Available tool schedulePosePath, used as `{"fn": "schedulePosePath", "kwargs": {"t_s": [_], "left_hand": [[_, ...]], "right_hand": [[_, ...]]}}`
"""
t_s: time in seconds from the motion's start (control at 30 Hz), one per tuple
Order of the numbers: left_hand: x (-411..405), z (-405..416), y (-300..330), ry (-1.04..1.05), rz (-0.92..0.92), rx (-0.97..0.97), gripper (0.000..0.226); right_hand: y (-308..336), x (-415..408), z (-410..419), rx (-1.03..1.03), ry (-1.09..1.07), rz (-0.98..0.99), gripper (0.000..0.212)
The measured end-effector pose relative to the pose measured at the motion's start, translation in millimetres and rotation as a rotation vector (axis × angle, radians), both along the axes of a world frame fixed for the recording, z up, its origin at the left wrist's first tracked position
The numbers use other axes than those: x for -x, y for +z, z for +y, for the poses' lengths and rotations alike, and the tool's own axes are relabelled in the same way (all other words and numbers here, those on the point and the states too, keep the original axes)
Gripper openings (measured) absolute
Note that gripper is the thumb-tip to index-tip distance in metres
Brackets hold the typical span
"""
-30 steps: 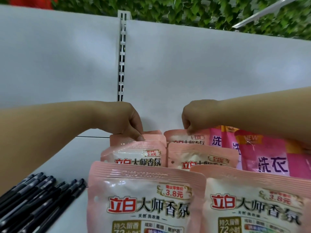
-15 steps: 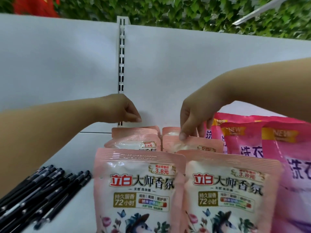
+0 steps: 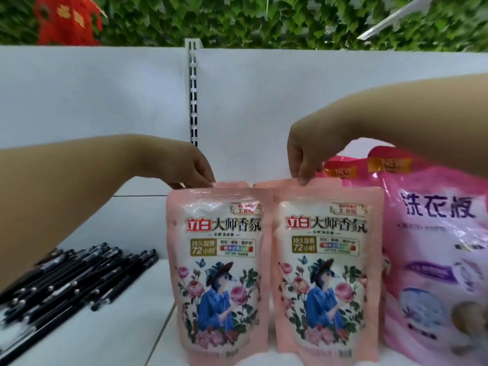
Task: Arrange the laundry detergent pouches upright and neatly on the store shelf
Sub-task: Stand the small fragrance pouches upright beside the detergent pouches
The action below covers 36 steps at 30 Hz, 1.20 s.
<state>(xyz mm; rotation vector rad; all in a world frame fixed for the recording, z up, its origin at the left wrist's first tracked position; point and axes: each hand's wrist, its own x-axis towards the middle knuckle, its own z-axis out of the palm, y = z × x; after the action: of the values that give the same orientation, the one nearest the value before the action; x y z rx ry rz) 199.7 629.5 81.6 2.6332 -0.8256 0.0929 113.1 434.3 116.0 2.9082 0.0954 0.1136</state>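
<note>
Two pale pink detergent pouches stand upright side by side at the shelf front, the left one and the right one. Behind each, only the top edges of further pink pouches show. My left hand reaches over the left row and pinches the top corner of a rear pouch. My right hand points down over the right row, its fingertips pinching the top edge of a rear pouch. How the rear pouches stand is hidden.
Larger pink and purple detergent bags stand close on the right, under my right forearm. Several black pens lie in a pile on the white shelf at the left. A white back panel with a slotted upright closes the rear.
The view has dropped, so the front pouches now show full height. Both hands stay over the rear pouches; the right hand has risen from its earlier low grip.
</note>
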Motion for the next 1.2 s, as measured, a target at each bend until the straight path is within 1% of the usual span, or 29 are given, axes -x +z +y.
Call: {"fn": "schedulePosePath", "kwargs": {"t_s": [0.07,0.17,0.33,0.43,0.5,0.53,0.6,0.63,0.7,0.73,0.8,0.9,1.1,1.2], "left_hand": [[8,5,3,0.002,0.025,0.023,0.024],[17,8,-1,-0.011,-0.016,0.012,0.018],[21,5,-13,-0.004,-0.063,0.073,0.017],[22,10,-13,-0.009,-0.040,0.117,0.011],[26,14,-9,-0.017,-0.016,0.184,0.005],[30,16,-6,-0.020,-0.009,0.214,0.007],[40,19,-1,-0.037,0.021,0.249,0.027],[45,20,0,-0.056,0.052,0.238,0.041],[56,20,0,-0.098,0.138,0.127,0.063],[61,19,-3,-0.106,0.166,0.057,0.065],[70,14,-8,-0.095,0.165,-0.031,0.049],[81,9,-9,-0.068,0.140,-0.037,0.031],[96,13,3,-0.025,0.109,-0.003,0.026],[98,12,-4,-0.018,0.082,-0.017,0.025]], "right_hand": [[-2,2,2,-0.018,-0.017,-0.010,0.023],[-6,3,2,0.022,-0.033,-0.021,0.019],[-12,11,1,-0.042,0.010,-0.081,0.009],[-8,19,2,-0.130,0.077,-0.140,0.008],[-2,27,3,-0.283,0.151,-0.206,0.011],[0,31,5,-0.380,0.178,-0.199,0.013],[2,40,6,-0.503,0.188,-0.097,0.019],[1,45,5,-0.502,0.168,-0.023,0.021],[-4,52,4,-0.423,0.092,0.135,0.022],[-8,54,3,-0.382,0.054,0.204,0.017],[-17,56,0,-0.359,0.018,0.256,0.006],[-21,58,-4,-0.376,0.049,0.191,0.008],[-14,68,-4,-0.431,0.086,0.158,0.010],[-21,67,-2,-0.388,0.090,0.157,0.011]]}}
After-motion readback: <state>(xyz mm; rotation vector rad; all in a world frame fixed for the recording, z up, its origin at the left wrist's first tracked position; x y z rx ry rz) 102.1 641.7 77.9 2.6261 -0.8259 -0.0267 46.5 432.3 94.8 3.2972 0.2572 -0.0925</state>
